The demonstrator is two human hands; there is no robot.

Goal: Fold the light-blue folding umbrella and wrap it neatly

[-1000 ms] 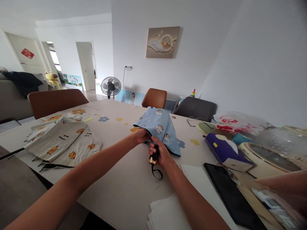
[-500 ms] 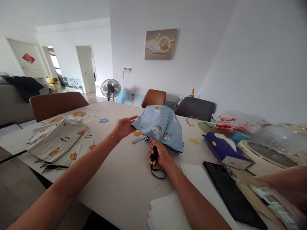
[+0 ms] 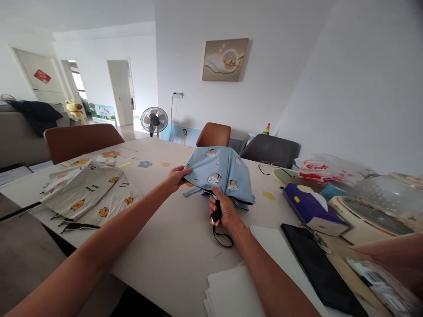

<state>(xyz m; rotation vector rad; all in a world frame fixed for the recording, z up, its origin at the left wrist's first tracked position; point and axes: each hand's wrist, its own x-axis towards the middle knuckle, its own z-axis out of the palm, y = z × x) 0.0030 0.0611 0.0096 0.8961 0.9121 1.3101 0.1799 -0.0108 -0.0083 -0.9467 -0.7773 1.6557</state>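
Two hands on a folded umbrella at a table. The blue umbrella (image 3: 221,174) lies mid-scene over the table (image 3: 165,255), canopy loose, top pointing to the far side; whether it touches the surface cannot be told. The right hand (image 3: 223,209) is wrapped around the black handle (image 3: 216,215), thumb up against the hem, presumably to steady the shaft; the strap (image 3: 224,246) hangs below it. The left hand (image 3: 176,178) appears to pinch the canopy's left edge between thumb and fingers, probably to keep that panel spread. Beneath this edge a pale blue tie (image 3: 192,192) hangs out.

To the left, the pale umbrella (image 3: 95,189) lies spread loosely near the table's left edge, apart from the blue one. The widest room for moving seems to be the stretch between the two. On the right, room is tighter: papers (image 3: 228,290) lie under the right forearm, with a black slab (image 3: 320,268) just beside them and the tissue pack (image 3: 310,209) farther off. The near edge runs below both forearms.
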